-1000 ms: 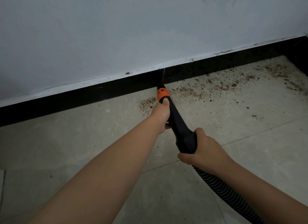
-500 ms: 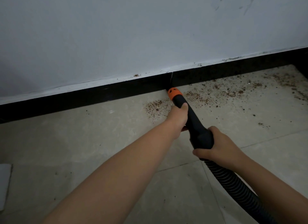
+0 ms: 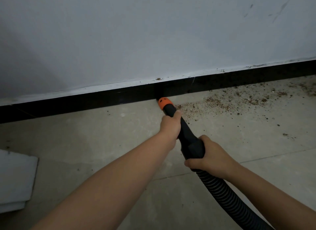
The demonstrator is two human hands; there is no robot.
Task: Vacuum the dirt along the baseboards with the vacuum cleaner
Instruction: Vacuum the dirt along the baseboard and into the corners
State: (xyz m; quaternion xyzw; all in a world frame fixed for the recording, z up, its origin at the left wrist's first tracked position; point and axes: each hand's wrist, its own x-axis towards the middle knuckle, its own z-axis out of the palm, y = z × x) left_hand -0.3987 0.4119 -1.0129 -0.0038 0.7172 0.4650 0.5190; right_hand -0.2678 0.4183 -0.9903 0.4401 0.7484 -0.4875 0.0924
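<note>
A black vacuum wand with an orange collar (image 3: 163, 102) points at the foot of the black baseboard (image 3: 85, 102); its tip is lost against the dark strip. My left hand (image 3: 171, 123) grips the wand just behind the collar. My right hand (image 3: 210, 157) grips the thick rear end of the wand, where the ribbed black hose (image 3: 225, 195) runs off to the lower right. Brown dirt (image 3: 222, 102) is scattered on the pale floor tiles to the right of the nozzle, along the baseboard. A few crumbs (image 3: 159, 79) sit on the baseboard's top edge.
A grey-white wall (image 3: 153, 33) rises above the baseboard. A white flat object (image 3: 15, 180) lies on the floor at the left edge. The floor left of the nozzle shows only a few specks.
The dirt patch that lay left of the nozzle is gone from the floor. The view has shifted, so the white object at the left shows more.
</note>
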